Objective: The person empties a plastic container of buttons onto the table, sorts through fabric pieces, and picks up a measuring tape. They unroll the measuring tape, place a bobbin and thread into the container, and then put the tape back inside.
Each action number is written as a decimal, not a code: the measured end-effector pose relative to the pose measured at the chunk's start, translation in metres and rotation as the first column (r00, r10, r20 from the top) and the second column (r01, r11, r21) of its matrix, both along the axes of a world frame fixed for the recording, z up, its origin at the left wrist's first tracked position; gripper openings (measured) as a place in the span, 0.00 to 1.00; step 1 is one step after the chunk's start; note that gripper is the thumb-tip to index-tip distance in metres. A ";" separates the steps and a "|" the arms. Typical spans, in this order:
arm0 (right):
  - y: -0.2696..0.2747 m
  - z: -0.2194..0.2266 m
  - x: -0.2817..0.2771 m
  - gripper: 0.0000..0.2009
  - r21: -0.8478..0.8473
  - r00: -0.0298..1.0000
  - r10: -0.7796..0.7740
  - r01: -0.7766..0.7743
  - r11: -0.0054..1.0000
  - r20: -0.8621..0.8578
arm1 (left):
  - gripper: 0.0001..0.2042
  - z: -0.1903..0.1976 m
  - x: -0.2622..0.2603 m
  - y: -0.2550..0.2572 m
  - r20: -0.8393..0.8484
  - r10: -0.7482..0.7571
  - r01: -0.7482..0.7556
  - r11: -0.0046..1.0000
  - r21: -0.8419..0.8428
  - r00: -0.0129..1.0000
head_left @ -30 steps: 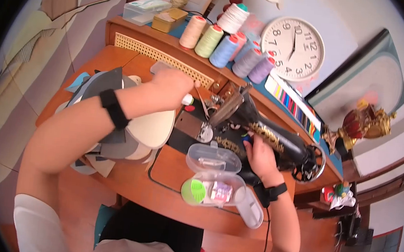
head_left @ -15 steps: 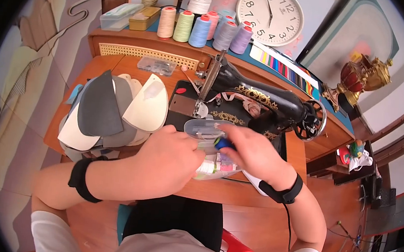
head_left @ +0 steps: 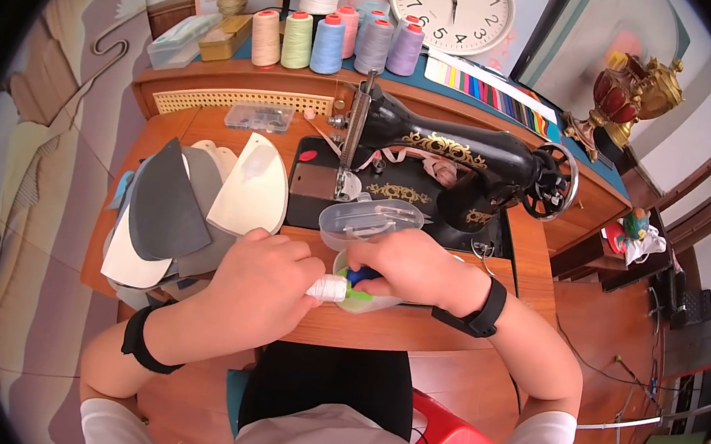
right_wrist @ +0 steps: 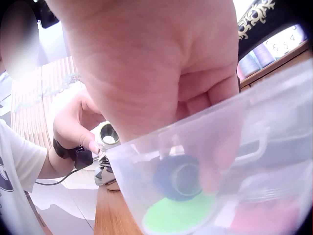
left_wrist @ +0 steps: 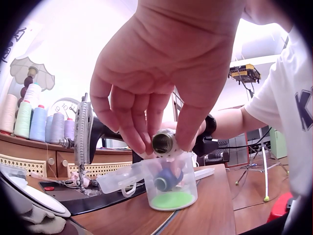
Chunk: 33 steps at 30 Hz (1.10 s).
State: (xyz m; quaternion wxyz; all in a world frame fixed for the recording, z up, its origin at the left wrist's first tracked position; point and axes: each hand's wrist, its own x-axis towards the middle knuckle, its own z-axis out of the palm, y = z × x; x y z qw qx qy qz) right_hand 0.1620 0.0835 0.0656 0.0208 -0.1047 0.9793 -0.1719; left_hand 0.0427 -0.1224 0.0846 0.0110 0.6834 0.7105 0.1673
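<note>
The left hand [head_left: 259,285] pinches a white thread spool [head_left: 328,288] at the near left rim of a clear plastic box [head_left: 364,307]. In the left wrist view the spool [left_wrist: 164,143] shows its hollow end above the box wall. The right hand [head_left: 419,271] reaches into the box with its fingers round a blue spool [head_left: 360,276]. Through the clear wall in the right wrist view, the blue spool [right_wrist: 178,177] is over a green disc [right_wrist: 178,214]. The box's lid [head_left: 371,221] lies folded back on the far side, with small items in it.
A black sewing machine [head_left: 448,150] stands behind the box. Left of it lie stacked grey and cream pieces [head_left: 171,204] and a small compartment case [head_left: 258,118]. Thread cones [head_left: 328,46] line the back shelf. A coloured sample card [head_left: 492,94] lies to their right.
The right hand has gone from the machine to the box and lowered the blue spool inside. The left hand has come back from beside the machine, and the white spool is now clearly visible in it.
</note>
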 end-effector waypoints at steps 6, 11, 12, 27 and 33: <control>-0.001 -0.004 0.000 0.12 -0.038 0.998 -0.058 0.059 0.998 0.027 | 0.10 -0.005 -0.004 0.001 0.033 -0.001 0.001 1.000 -0.004 0.999; -0.003 0.000 -0.003 0.11 -0.085 0.991 -0.101 0.109 0.990 0.093 | 0.10 -0.006 -0.005 0.001 0.061 0.005 -0.005 1.000 -0.010 0.998; -0.003 -0.001 -0.003 0.11 -0.086 0.990 -0.101 0.109 0.990 0.095 | 0.10 -0.006 -0.005 0.001 0.063 0.005 -0.005 1.000 -0.011 0.998; -0.002 0.010 0.007 0.06 0.031 0.975 -0.157 0.164 0.986 -0.156 | 0.11 0.006 -0.005 0.007 0.110 0.024 -0.026 0.999 0.025 0.994; -0.004 0.024 0.014 0.10 -0.576 0.954 -0.291 0.275 0.770 0.066 | 0.10 0.000 -0.002 0.033 0.095 -0.052 0.039 0.991 0.128 0.994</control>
